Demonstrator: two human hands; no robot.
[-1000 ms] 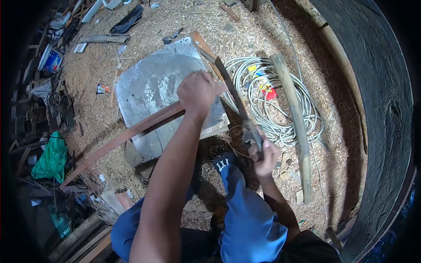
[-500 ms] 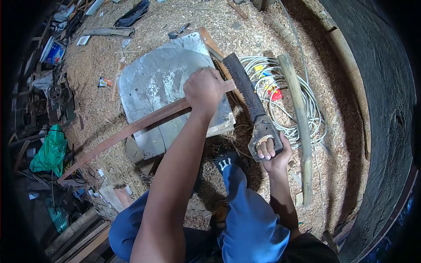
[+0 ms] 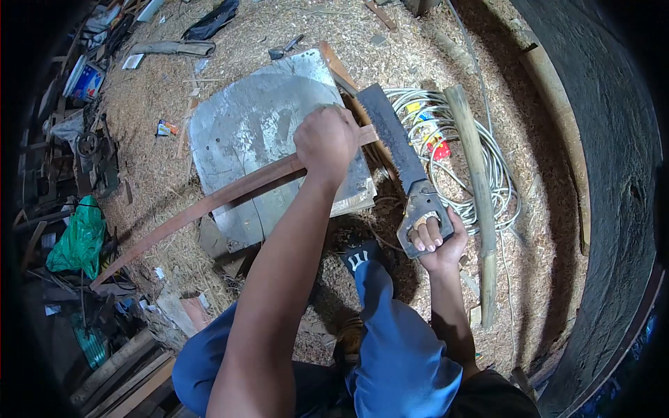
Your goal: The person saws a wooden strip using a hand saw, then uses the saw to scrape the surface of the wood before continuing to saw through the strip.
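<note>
Pinned wood strip (image 3: pixel 244 193) across worktop (image 3: pixel 226 132) with L fingers (image 3: pixel 332 120) clenched nr short end; gripped handsaw (image 3: pixel 396 134) by handle in R fingers (image 3: pixel 428 230). Judged strip light, stiffish, prob. whippy along tail, best held nr worktop edge. Spotted teeth just beyond L fingers, cable coil (image 3: pixel 503 174) past R fingers, open floor (image 3: pixel 348 31) ahead.

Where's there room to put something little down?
The far left of the board, beyond the wooden strip and left hand, looks free. So do the wood shavings between the wrapper and the white scrap. It's crowded on the right: right hand, handsaw, coiled cable and wooden pole.
</note>
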